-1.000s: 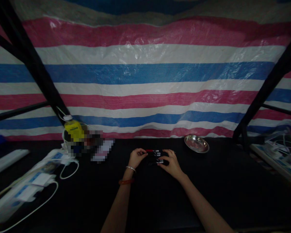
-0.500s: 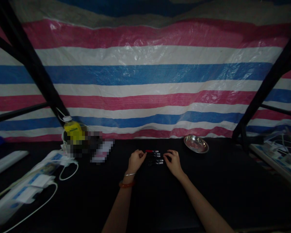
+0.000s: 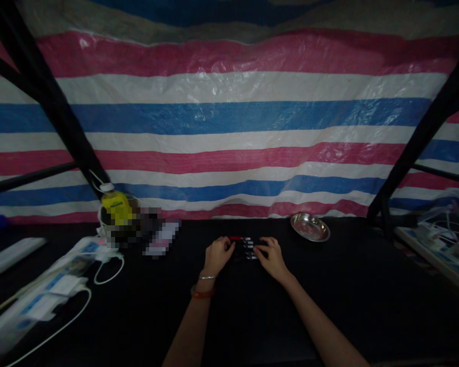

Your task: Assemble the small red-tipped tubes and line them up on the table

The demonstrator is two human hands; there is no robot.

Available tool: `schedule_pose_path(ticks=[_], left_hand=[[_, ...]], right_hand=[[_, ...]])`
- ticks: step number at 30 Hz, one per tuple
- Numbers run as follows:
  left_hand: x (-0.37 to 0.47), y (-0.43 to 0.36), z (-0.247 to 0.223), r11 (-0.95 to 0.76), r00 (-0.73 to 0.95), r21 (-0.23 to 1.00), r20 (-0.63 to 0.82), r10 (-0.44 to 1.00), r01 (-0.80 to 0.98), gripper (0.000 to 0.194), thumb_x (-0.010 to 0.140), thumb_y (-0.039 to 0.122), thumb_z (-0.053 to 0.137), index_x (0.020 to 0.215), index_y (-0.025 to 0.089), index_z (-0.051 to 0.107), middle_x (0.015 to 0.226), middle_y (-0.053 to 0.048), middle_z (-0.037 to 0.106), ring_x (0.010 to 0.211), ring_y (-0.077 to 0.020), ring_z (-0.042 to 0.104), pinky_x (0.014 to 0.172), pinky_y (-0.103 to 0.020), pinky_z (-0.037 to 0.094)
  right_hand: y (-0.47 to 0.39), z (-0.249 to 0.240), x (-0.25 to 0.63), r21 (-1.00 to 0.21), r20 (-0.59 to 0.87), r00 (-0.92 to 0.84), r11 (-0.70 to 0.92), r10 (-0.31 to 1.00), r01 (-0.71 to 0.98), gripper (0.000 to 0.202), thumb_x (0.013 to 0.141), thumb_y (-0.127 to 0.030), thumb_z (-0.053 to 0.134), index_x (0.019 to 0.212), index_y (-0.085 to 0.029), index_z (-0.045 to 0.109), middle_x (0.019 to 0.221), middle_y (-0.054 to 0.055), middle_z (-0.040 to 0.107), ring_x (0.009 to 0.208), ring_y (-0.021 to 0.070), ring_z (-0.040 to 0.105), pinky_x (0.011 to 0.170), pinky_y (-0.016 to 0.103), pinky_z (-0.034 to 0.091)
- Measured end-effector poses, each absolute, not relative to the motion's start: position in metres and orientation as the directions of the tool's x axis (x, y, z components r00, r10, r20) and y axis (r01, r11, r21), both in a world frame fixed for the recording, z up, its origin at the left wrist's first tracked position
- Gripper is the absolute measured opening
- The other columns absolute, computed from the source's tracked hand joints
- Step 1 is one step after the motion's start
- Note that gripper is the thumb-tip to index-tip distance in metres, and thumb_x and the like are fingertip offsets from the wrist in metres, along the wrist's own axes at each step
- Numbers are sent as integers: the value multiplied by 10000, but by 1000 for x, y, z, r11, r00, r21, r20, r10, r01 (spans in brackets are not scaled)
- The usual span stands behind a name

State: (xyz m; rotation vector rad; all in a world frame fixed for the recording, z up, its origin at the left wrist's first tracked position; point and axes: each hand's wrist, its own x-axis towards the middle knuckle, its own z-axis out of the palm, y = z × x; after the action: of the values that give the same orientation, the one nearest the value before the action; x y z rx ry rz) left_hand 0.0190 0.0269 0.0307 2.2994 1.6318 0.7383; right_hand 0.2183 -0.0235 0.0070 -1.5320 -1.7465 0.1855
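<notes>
Several slim pen-like sticks lie side by side between my hands on the black table. The farthest is a red stick (image 3: 237, 238) with a silver right end. Nearer to me are black sticks with silver ends, among them a black stick (image 3: 248, 246) in the middle of the row. My left hand (image 3: 217, 255) is closed in a pinch at the left ends of the black ones. Thumb and forefinger of my right hand (image 3: 271, 260) come together at the silver end of the middle black stick. The dark bodies of the sticks are hard to make out.
A round metal dish (image 3: 309, 227) stands at the back right. On the left are a yellow bottle (image 3: 117, 204), a blurred-out flat item (image 3: 162, 239) and a white power strip (image 3: 42, 293) with cables. A striped tarp (image 3: 229, 117) hangs behind the table, between black posts.
Both hands have moved inward: my left hand slid right against the sticks' left ends, and my right fingers moved left onto a silver end. The red stick has stayed in place.
</notes>
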Motion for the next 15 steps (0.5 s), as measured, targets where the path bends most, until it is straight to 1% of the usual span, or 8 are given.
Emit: schedule_pose_path(ticks=[5,9,12,15], left_hand=[[20,28,27,-387,276,492,284,918,780,203,828,341,473,717,188,549,653,23,514,585,-97,469,537,-211,296],[21,28,28,-396,277,521,292,915,756,227,833,325,458,681,181,546,637,17,512,583,-100,472,549,-211,310],[23,26,30,-404,286,527,295,912,748,220,833,310,457,680,181,550,642,15,516,587,-101,478,551,-209,315],[23,23,30,-410,290,517,298,909,751,200,830,306,467,699,186,559,651,18,517,583,-99,481,544,-208,317]], right_hand=[[-22,4,217,-606,511,50,318,858,729,192,809,-331,561,870,-245,721,1065,86,615,1068,252,467,918,438,369],[-20,3,213,-671,562,84,394,823,628,150,790,-305,592,859,-249,713,1009,71,655,1049,242,499,923,446,372],[-20,2,209,-740,553,107,428,826,519,129,768,-302,621,847,-245,707,921,61,681,1000,226,543,904,419,402],[-21,2,204,-807,509,187,390,841,442,129,733,-337,656,784,-232,712,888,68,672,925,218,586,860,387,438]])
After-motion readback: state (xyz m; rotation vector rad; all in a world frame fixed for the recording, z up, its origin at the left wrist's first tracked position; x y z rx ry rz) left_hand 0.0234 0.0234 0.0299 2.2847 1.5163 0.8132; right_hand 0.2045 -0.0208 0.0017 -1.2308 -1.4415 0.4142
